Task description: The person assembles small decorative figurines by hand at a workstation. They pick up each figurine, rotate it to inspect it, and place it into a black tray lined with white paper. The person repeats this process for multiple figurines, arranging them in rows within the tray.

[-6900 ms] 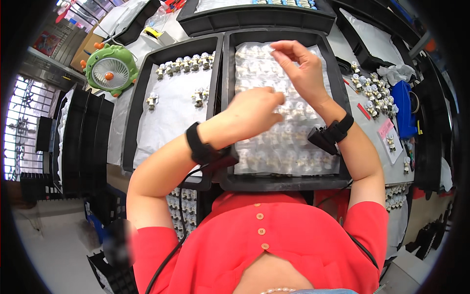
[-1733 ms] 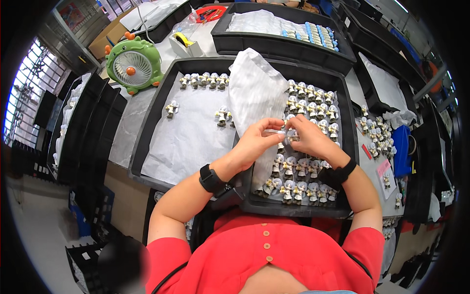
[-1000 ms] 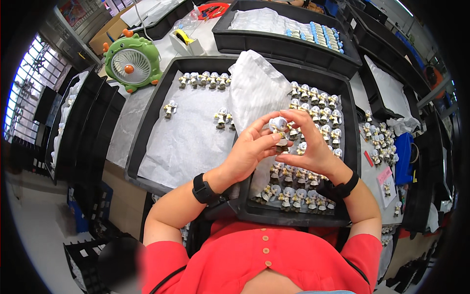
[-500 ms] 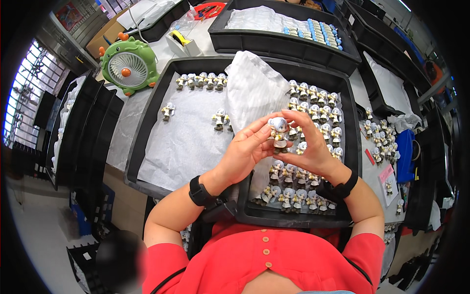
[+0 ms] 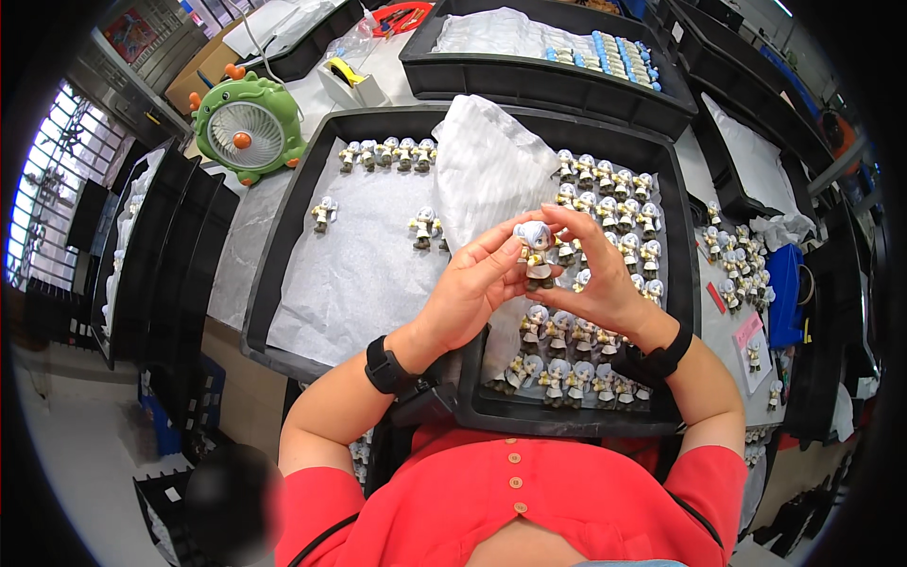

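A small figurine [image 5: 536,257] with pale hair, a white and gold outfit and dark feet is held upright between my two hands. My left hand [image 5: 480,286] grips it from the left, thumb along its side. Fingers of my right hand [image 5: 597,274] curve round from the right, touching its head and base. Beneath and around them lies a black tray [image 5: 274,255] lined with white paper [image 5: 350,293]. Matching figurines [image 5: 605,189] stand in rows on its right side, partly hidden by my right hand. A few more figurines [image 5: 387,153] sit at its upper left.
A folded white sheet [image 5: 487,170] rises mid-tray. Beyond are another black tray [image 5: 548,80] with blue-and-white pieces, a tape dispenser [image 5: 352,85] and a green fan [image 5: 243,128]. At right, loose figurines [image 5: 737,265] cluster by a blue bin [image 5: 784,298]. Stacked black trays [image 5: 161,265] stand left.
The figurine has tilted slightly and shifted a little up and left between my fingers. Both hands keep nearly the same place over the tray.
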Demonstrator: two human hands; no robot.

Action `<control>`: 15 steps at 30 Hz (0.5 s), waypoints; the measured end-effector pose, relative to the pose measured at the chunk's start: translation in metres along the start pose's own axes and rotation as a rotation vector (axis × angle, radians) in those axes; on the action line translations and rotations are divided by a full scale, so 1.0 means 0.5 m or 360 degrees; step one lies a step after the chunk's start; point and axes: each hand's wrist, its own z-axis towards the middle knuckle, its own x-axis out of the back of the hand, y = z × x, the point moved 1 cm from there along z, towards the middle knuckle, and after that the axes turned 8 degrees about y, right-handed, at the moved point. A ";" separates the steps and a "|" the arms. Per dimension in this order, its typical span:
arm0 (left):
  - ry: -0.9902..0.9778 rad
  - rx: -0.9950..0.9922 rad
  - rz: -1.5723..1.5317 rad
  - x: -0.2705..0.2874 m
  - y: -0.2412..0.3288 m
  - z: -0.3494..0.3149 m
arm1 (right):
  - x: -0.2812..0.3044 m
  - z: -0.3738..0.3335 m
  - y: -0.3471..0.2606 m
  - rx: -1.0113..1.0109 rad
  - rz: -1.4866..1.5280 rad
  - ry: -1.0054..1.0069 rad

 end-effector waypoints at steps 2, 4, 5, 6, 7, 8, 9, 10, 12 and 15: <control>-0.0001 -0.0002 0.0003 0.001 0.000 0.000 | 0.000 0.000 -0.001 -0.0011 0.0008 -0.0002; 0.0003 0.0000 0.0006 0.002 -0.001 0.000 | -0.001 0.000 0.001 -0.0017 0.0020 -0.0003; 0.0007 0.0001 0.0007 0.002 -0.001 0.000 | -0.001 0.000 0.002 -0.0016 0.0028 -0.0004; 0.0010 0.0002 0.0007 0.002 -0.001 0.000 | -0.001 -0.001 0.003 -0.0016 0.0035 -0.0005; 0.0008 0.0002 0.0008 0.001 -0.001 0.000 | -0.001 -0.001 0.003 -0.0018 0.0035 -0.0005; 0.0006 0.0002 0.0010 0.000 0.000 0.000 | -0.001 -0.001 0.003 -0.0019 0.0036 -0.0005; 0.0003 0.0002 0.0012 -0.001 0.001 -0.001 | -0.001 -0.001 0.002 -0.0022 0.0036 -0.0005; 0.0001 0.0001 0.0017 -0.001 0.001 -0.001 | -0.001 0.000 0.002 -0.0020 0.0035 -0.0003; -0.0005 -0.0002 0.0028 -0.001 0.001 0.000 | -0.001 0.000 0.001 -0.0015 0.0034 0.0001; -0.0010 0.0000 0.0020 0.002 -0.002 0.002 | -0.003 -0.001 0.004 -0.0009 0.0032 0.0007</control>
